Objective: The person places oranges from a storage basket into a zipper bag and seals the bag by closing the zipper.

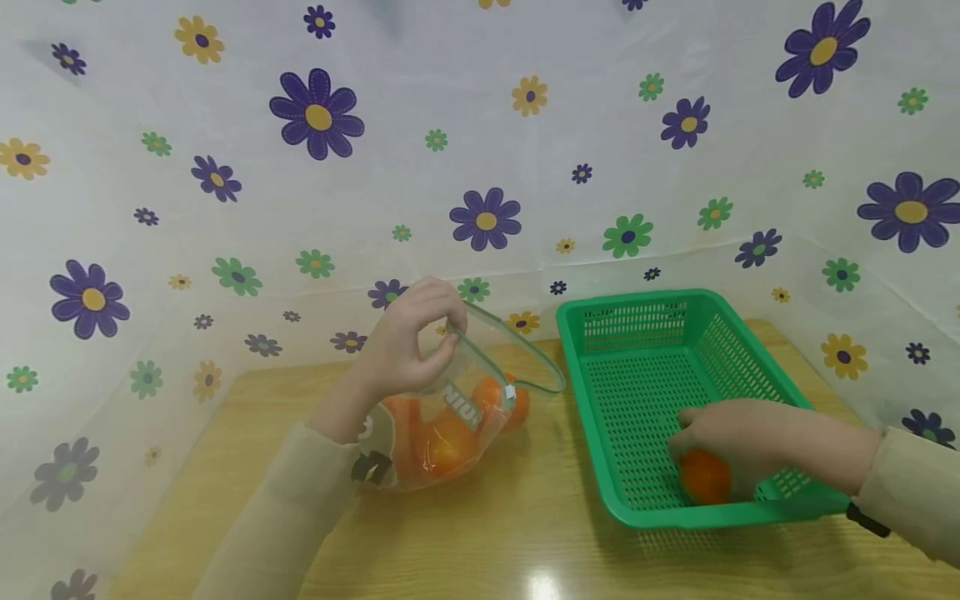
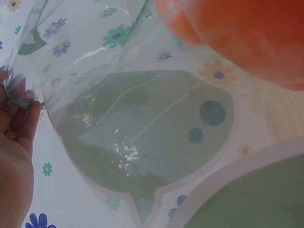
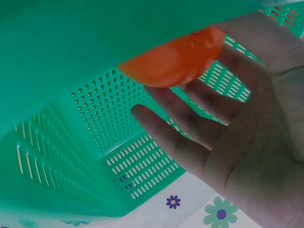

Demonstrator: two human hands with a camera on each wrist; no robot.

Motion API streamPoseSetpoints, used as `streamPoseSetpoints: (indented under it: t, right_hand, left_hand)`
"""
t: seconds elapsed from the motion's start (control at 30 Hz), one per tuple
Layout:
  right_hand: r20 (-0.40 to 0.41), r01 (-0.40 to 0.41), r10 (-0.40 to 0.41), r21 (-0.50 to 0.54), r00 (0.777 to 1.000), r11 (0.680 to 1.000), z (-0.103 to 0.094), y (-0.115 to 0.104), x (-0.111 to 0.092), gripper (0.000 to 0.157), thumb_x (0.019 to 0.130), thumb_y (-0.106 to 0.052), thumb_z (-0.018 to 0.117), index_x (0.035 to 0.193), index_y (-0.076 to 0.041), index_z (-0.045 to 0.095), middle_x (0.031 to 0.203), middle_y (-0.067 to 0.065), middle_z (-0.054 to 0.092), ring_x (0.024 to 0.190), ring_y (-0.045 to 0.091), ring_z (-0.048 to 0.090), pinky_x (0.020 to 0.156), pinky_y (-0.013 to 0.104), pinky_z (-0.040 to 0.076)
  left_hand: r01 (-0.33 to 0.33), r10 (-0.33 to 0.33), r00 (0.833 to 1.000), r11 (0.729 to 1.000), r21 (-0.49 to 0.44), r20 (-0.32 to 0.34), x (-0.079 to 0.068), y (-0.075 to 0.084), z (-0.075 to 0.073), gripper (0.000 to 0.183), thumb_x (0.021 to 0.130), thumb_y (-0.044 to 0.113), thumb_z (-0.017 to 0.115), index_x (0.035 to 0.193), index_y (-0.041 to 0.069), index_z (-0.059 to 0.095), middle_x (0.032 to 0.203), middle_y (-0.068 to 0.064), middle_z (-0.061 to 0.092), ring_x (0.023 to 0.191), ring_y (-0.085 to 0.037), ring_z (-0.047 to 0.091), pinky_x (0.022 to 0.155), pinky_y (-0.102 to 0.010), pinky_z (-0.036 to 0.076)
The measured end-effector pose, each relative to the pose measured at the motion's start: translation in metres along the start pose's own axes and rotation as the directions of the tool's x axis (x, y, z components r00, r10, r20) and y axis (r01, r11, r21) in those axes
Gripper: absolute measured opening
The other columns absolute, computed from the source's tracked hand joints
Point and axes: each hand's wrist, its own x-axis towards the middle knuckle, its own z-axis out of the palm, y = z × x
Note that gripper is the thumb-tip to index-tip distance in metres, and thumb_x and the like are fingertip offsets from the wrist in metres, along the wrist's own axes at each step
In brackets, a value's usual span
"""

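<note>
My left hand (image 1: 416,342) pinches the upper rim of a clear zip bag (image 1: 381,446), which has a green-edged opening and a printed front. Several oranges (image 1: 450,446) lie in the lower part of the bag. Its open mouth leans toward the green basket (image 1: 592,442). Inside that basket, near its front right corner, my right hand (image 1: 738,433) holds a single orange (image 1: 705,477). From the right wrist, curved fingers (image 3: 173,137) show against the side of the orange (image 3: 180,57), while the basket wall hides part of the fruit.
The bag and basket stand side by side on a wooden table (image 1: 450,550). A white flower-patterned sheet (image 1: 420,108) rises behind and along both sides. The basket's slotted walls stand up around my right hand.
</note>
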Motion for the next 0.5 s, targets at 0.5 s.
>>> streamPoseSetpoints:
  t: [0.5]
  right_hand:
    - [0.000,-0.017,0.017,-0.071,1.000,0.997,0.0027,0.0019,0.0022,0.066,0.061,-0.006,0.098,0.116,-0.028,0.068,0.107,-0.003,0.057,0.089,0.015,0.059,0.071,0.035,0.060]
  left_hand:
    - [-0.011,0.010,1.000,1.000,0.003,0.005,-0.0002,-0.0019,-0.0004,0.005,0.084,0.002,0.061,0.084,0.007,0.063,0.085,-0.005,0.065,0.096,-0.024,0.058,0.097,-0.037,0.048]
